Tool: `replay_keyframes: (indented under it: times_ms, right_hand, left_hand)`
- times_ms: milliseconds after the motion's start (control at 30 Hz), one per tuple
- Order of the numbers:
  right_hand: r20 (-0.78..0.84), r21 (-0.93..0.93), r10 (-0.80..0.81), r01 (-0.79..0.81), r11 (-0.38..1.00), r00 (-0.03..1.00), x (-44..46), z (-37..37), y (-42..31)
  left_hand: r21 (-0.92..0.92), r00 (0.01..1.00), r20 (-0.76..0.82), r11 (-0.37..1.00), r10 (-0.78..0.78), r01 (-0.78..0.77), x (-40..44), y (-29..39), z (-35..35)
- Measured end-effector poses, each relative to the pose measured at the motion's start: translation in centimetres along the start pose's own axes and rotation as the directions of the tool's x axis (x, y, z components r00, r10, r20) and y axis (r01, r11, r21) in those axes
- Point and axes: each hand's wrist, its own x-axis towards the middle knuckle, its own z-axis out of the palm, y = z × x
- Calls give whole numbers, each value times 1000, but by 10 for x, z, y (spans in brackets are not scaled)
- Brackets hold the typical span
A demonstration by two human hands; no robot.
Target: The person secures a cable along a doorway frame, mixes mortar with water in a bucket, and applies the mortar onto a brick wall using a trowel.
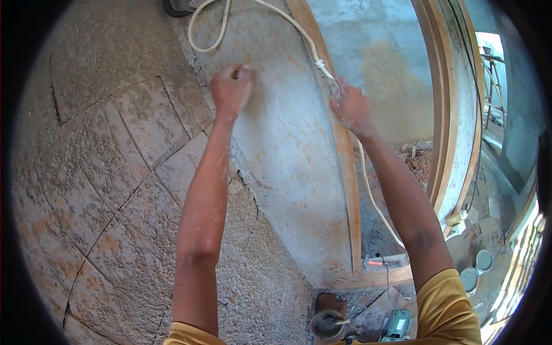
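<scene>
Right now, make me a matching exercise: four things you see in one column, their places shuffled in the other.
1. Left hand
2. Long white cable
3. Green boxy machine
4. Two round grey tubs

A. Side by side, lower right
B. Over the pale grey surface
C. Bottom edge, near the right yellow sleeve
D. Looped at the top

1-B, 2-D, 3-C, 4-A

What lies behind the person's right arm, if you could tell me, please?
The white cord passes out of sight behind the right arm near the elbow, and reddish rubble shows beyond it. Whatever the arm covers, including the cord's path there, cannot be seen.
</scene>
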Motion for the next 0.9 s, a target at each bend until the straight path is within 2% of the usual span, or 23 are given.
replay_keyframes:
  times_ms: [33,100,167,367,467,500,600,667,767,867,900]
  right_hand:
    - [14,-12,6,-6,1000,1000,-2,1,6]
    - [42,2,-14,14,1000,999,2,11,15]
    - [-117,13,-101,103,995,988,-1,23,20]
    - [-75,-3,33,-34,999,997,1,12,3]
    - [-89,54,50,-45,998,995,0,14,2]
    - [-97,65,46,-40,997,994,0,15,3]
    - [-115,82,31,-21,996,993,0,18,5]
    - [-124,75,16,-6,997,992,0,17,6]
    - [-125,-34,15,-19,999,992,2,17,5]
    - [-93,38,31,-28,999,995,5,10,0]
    - [-162,65,17,-7,998,987,7,13,-2]
  left_hand:
    - [36,998,65,999,3,-6,-9,11,15]
    - [50,952,47,952,301,-304,-6,-11,58]
    - [-9,964,58,966,259,-259,-13,7,81]
    - [-239,981,0,952,196,-190,-5,73,114]
    - [-187,996,32,979,82,-74,1,97,116]
    - [-151,993,-32,981,115,-119,4,97,119]
    - [-201,999,-18,979,36,-39,8,96,124]
    - [-151,998,-17,987,53,-55,10,98,124]
    - [-51,995,10,993,102,-102,17,98,126]
    - [78,984,55,982,171,-175,28,92,122]
    - [115,978,75,972,195,-203,32,90,124]
